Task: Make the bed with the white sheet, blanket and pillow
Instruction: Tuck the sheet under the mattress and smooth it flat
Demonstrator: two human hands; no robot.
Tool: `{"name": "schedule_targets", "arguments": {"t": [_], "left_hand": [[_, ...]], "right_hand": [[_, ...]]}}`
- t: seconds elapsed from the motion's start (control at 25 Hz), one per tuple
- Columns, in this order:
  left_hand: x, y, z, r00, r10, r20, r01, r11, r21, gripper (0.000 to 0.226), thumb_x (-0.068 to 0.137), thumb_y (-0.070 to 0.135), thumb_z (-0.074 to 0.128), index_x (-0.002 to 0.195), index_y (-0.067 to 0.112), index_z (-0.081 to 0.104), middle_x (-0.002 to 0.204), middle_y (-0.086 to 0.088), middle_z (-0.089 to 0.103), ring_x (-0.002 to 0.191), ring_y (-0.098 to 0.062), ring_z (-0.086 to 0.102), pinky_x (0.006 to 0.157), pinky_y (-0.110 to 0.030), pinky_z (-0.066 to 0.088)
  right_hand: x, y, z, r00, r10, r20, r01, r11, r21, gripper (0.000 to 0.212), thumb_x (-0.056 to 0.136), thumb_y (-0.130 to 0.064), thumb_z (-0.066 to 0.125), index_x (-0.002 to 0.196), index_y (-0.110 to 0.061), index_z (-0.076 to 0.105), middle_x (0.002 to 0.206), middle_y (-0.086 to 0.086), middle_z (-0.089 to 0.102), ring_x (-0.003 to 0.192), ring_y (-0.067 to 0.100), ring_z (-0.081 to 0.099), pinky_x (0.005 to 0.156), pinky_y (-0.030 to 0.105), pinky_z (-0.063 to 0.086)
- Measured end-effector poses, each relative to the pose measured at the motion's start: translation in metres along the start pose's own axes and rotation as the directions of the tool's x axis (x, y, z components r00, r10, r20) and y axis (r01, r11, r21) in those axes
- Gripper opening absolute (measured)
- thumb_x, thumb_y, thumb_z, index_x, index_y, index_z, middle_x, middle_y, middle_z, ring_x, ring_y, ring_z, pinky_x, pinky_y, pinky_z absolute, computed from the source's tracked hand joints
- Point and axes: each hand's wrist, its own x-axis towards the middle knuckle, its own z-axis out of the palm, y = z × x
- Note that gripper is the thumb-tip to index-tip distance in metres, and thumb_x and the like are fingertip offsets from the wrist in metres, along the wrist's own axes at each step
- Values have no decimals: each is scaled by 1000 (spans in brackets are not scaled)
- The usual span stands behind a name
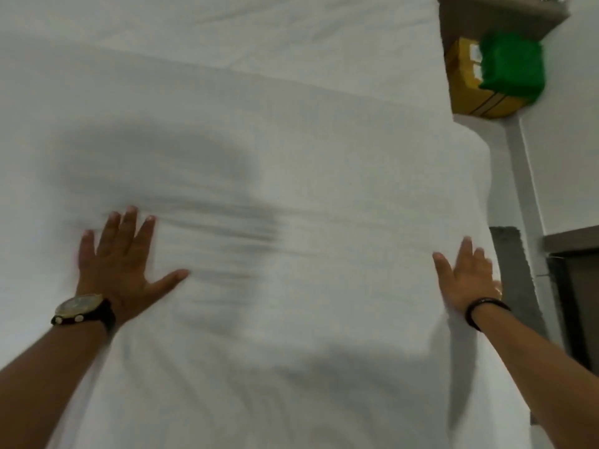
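Both hands lie flat on the bed, palms down on the white cloth that covers nearly all of what can be seen. The left hand (124,267) is spread wide, fingers fanned and thumb stuck out to the side, pressing on the white sheet (291,176) and gripping nothing; a watch (82,311) with a gold face and dark strap sits on that wrist. The right hand (466,280) is likewise opened out flat with its fingers pointing away from the person, resting close to the right edge of the bed, where the cloth falls over the side; it has hold of nothing either, and a thin dark band (486,307) circles its wrist. Between the two hands the fabric shows fine streaked wrinkles, though the picture is blurred there and I cannot tell creases from smear. Nearer the person, broader folds run down the cloth. Further up the bed a straight fold line crosses the fabric on a slant, and more white cloth lies beyond it; whether that is blanket or sheet I cannot tell. Beside the bed at the upper right stands a yellow cardboard box (470,89) with a green bundle (512,64) touching it, tucked under a grey-brown shelf (499,14).
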Motion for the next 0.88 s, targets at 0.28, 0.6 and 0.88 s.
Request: {"name": "schedule_targets", "arguments": {"t": [0.28,0.6,0.88], "left_hand": [[101,50,-32,967,224,-125,-229,973,-29,104,77,89,5,159,26,-5,168,-2,-13,155,-22,-12,120,-48,-16],[248,109,-70,953,290,-83,-285,956,68,129,52,105,7,148,28,-30,159,6,-35,149,-11,-28,112,-43,-31],[282,108,-50,965,241,-104,-247,968,-44,124,62,100,20,158,27,-14,167,3,-8,148,-4,-26,122,-63,8]], "right_hand": [[-81,-239,69,565,-814,-133,799,580,-157,73,94,-67,11,147,-24,39,156,12,34,145,35,26,109,67,20],[121,-196,-6,858,-468,-210,432,880,-196,89,78,-87,10,153,-40,-4,161,-7,-20,148,19,-21,110,63,-17],[246,-103,-67,998,19,-56,4,919,393,115,61,-99,20,155,-34,5,164,1,8,150,23,10,120,51,10]]}}
